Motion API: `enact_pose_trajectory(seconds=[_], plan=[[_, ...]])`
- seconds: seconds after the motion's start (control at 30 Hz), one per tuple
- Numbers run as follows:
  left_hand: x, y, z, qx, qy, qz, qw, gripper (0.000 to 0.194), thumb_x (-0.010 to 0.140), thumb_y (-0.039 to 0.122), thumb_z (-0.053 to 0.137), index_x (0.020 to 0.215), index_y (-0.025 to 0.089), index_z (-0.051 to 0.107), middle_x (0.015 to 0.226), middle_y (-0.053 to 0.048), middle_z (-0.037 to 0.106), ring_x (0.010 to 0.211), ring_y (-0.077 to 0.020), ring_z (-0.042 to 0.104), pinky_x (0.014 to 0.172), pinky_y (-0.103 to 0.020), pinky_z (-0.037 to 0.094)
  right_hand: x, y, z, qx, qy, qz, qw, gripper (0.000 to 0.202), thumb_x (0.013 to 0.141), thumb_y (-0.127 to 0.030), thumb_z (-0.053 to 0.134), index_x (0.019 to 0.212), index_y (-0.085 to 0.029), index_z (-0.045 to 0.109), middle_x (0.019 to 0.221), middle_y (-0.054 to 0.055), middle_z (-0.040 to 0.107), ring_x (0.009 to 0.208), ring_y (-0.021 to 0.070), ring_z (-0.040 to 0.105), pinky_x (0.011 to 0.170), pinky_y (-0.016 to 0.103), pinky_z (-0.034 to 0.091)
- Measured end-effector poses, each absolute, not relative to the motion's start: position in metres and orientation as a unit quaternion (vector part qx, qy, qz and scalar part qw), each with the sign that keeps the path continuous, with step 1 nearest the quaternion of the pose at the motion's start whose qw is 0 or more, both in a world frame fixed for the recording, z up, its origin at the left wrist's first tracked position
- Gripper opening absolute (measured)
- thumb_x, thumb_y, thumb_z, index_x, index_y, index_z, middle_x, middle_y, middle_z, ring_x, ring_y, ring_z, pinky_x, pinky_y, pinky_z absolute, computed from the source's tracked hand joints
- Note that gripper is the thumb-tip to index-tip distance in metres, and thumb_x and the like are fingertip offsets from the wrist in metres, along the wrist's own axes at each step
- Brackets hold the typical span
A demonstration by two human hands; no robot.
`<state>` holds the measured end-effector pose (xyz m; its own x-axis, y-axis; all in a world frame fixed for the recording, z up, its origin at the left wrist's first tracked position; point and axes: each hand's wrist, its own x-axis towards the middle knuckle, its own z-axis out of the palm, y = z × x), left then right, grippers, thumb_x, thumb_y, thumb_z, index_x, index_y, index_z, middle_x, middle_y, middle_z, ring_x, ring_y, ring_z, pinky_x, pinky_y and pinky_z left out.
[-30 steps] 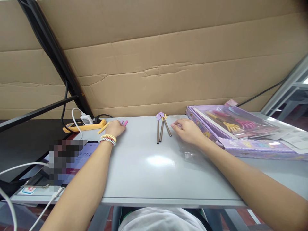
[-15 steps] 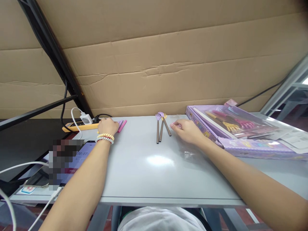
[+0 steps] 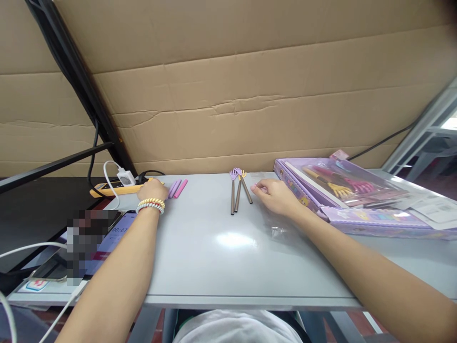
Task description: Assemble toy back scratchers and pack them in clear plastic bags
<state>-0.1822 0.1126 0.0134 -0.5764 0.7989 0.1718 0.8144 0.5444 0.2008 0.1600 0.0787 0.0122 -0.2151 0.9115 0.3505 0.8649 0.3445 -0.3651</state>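
My left hand (image 3: 153,189) is at the back left of the table, palm down, with its fingers hidden beneath it. Just to its right lie two purple tubes (image 3: 174,188) and a pink tube (image 3: 181,189). Three back scratchers (image 3: 233,197) with brown rods rest mid-table, their small claw heads purple and yellow, one crossing another. To the right of these, my right hand (image 3: 273,194) rests with its fingers curled and the thumb close to them; what they hold, if anything, cannot be made out. Clear plastic film (image 3: 277,232) lies under and in front of that hand.
An open purple box (image 3: 371,223) at the right holds packaged yellow and pink claw-headed scratchers (image 3: 341,189). A phone (image 3: 110,240) with a timer lies at the left, partly behind my forearm. Behind it are a yellow power strip (image 3: 132,189) and a white charger (image 3: 126,177).
My left hand has shifted slightly left, away from the tubes, so more of the purple ones shows. My right hand and the scratchers stay put; the view has moved a little.
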Motion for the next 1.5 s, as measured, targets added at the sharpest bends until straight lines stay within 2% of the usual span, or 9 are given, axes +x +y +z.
enact_pose_trajectory(seconds=[0.23,0.4,0.57,0.67,0.87,0.97,1.07,1.23,1.5], plan=[[-0.183,0.111,0.015,-0.466,-0.877,-0.119,0.022,0.037,0.075,0.027,0.054,0.105,0.009,0.063,0.107,-0.022,0.065,0.101,-0.0328,0.061,0.078,-0.040,0.049,0.160,0.078,0.013,-0.571,-0.777,0.048,0.261,0.036,0.088,-0.042,0.042,0.078,-0.017,0.065,0.084,0.007,0.068,0.077,0.0175,0.058,0.068,0.026,0.037],[-0.184,0.110,0.014,-0.467,-0.876,-0.117,0.019,0.037,0.072,0.022,0.056,0.105,0.009,0.062,0.107,-0.022,0.065,0.102,-0.0328,0.061,0.077,-0.040,0.048,0.159,0.077,0.013,-0.573,-0.775,0.055,0.262,0.036,0.088,-0.042,0.042,0.078,-0.017,0.065,0.084,0.007,0.068,0.077,0.0179,0.058,0.068,0.027,0.037],[-0.181,0.112,0.013,-0.497,-0.846,-0.157,0.111,0.035,0.076,0.021,0.051,0.105,0.005,0.062,0.107,-0.024,0.062,0.106,-0.0352,0.056,0.084,-0.044,0.045,0.160,0.078,0.013,-0.561,-0.775,0.038,0.290,0.037,0.089,-0.042,0.040,0.075,-0.017,0.063,0.083,0.008,0.066,0.080,0.0198,0.057,0.071,0.029,0.036],[-0.168,0.113,0.016,-0.569,-0.782,-0.210,0.141,0.034,0.080,0.021,0.046,0.108,0.011,0.062,0.109,-0.020,0.060,0.104,-0.0323,0.056,0.086,-0.043,0.045,0.161,0.081,0.011,-0.537,-0.775,0.011,0.334,0.041,0.091,-0.042,0.035,0.068,-0.018,0.058,0.077,0.008,0.064,0.079,0.0198,0.055,0.073,0.029,0.036],[-0.116,0.095,0.019,-0.766,-0.584,-0.256,0.078,0.031,0.088,0.026,0.042,0.113,0.020,0.059,0.105,-0.008,0.063,0.090,-0.0209,0.061,0.080,-0.031,0.046,0.163,0.083,0.008,-0.504,-0.772,-0.011,0.388,0.045,0.093,-0.043,0.028,0.060,-0.020,0.047,0.065,0.005,0.058,0.067,0.0175,0.050,0.066,0.028,0.033],[-0.093,0.080,0.020,-0.804,-0.550,-0.221,0.038,0.030,0.090,0.031,0.040,0.113,0.022,0.058,0.093,-0.005,0.068,0.080,-0.0196,0.063,0.068,-0.028,0.044,0.164,0.083,0.009,-0.514,-0.775,-0.009,0.368,0.044,0.094,-0.040,0.027,0.061,-0.020,0.047,0.067,0.006,0.059,0.067,0.0171,0.051,0.066,0.028,0.034],[-0.082,0.072,0.019,-0.836,-0.508,-0.208,0.029,0.030,0.090,0.034,0.038,0.104,0.020,0.061,0.092,-0.006,0.069,0.078,-0.0193,0.062,0.065,-0.028,0.043,0.164,0.084,0.008,-0.538,-0.778,-0.003,0.326,0.040,0.094,-0.034,0.029,0.069,-0.018,0.055,0.076,0.007,0.064,0.075,0.0186,0.055,0.071,0.028,0.036],[-0.084,0.073,0.016,-0.859,-0.463,-0.219,0.023,0.024,0.086,0.032,0.044,0.095,0.020,0.064,0.093,-0.005,0.068,0.082,-0.0194,0.062,0.073,-0.029,0.045,0.167,0.089,0.001,-0.572,-0.783,0.001,0.244,0.030,0.090,-0.025,0.038,0.099,-0.012,0.063,0.105,0.015,0.064,0.105,0.0247,0.052,0.090,0.032,0.035],[-0.086,0.076,0.012,-0.865,-0.453,-0.214,0.023,0.022,0.083,0.024,0.046,0.094,0.020,0.065,0.095,-0.005,0.067,0.086,-0.0196,0.062,0.078,-0.031,0.046,0.168,0.094,-0.009,-0.587,-0.793,0.018,0.161,0.036,0.084,-0.027,0.048,0.114,-0.010,0.059,0.116,0.017,0.060,0.116,0.0278,0.046,0.095,0.036,0.036]])
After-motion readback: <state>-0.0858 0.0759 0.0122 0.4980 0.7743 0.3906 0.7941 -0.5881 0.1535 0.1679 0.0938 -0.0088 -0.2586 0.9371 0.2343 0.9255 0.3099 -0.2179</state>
